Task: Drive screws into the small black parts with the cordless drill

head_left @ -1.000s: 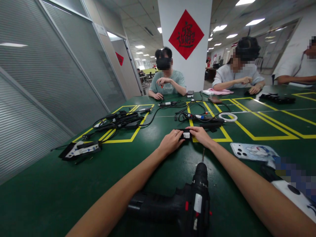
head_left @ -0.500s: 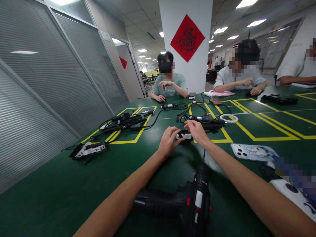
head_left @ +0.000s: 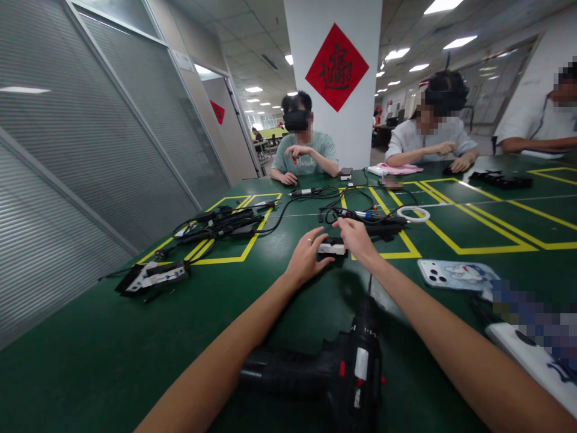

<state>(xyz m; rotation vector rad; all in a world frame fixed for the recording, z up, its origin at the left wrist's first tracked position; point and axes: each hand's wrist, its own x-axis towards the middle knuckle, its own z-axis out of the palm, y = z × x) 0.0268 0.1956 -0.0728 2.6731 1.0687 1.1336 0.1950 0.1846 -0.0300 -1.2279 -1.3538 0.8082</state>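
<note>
Taking the small black-and-white block as the centre of the dial, with twelve o'clock pointing away from the wearer, the left hand is at nine, thumb and forefinger parted around the block's near end; whether they touch is unclear. The block sits on the tabletop between the hands. The right hand is at one, fingers curled with the tips gathered over the far side; I cannot tell if they grip anything. Work on the block appears under way: it looks whole from here, but nothing visible confirms that its parts are fixed, so what is left cannot be read. The cordless drill, at six, lies unheld, bit towards twelve.

The green table carries, from the left, an open black-and-white casing towards eight, a black cable bundle near ten in yellow tape outlines, a white ring at two and a patterned phone past three.

Around it, a blind-backed glass partition fills nine to eleven; a headset-wearing co-worker sits near twelve before a white pillar with a red diamond sign, and another seated person is near one.
</note>
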